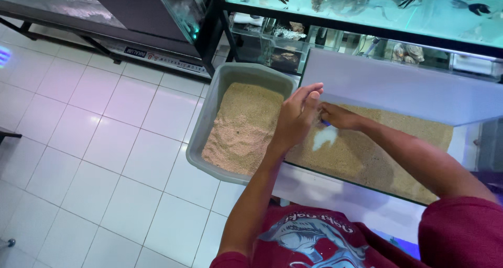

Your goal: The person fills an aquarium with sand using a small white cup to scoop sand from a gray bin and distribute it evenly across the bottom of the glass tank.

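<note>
You look down at your two bare arms, both stretched forward from red sleeves over a glass tank (398, 194) with a layer of sand (377, 152) on its bottom. Your left hand (296, 118) is raised at the tank's left end, wrist bent, palm turned toward your right. Its fingers are straight and held together, pointing up and away, gripping nothing. Your right arm crosses low inside the tank from the right, forearm angled down to the sand. Your right hand (339, 116) sits just behind your left one, fingers curled closed around a small blue object (326, 123), mostly hidden, so its kind cannot be told. Directly below it lies a pale white patch (325, 138) on the sand.

A grey tub (225, 84), also filled with sand, stands touching the tank's left end on a white tiled floor (94, 158). A white panel (403, 89) forms the tank's far side. Beyond it, lit aquariums (367, 6) sit on dark racks.
</note>
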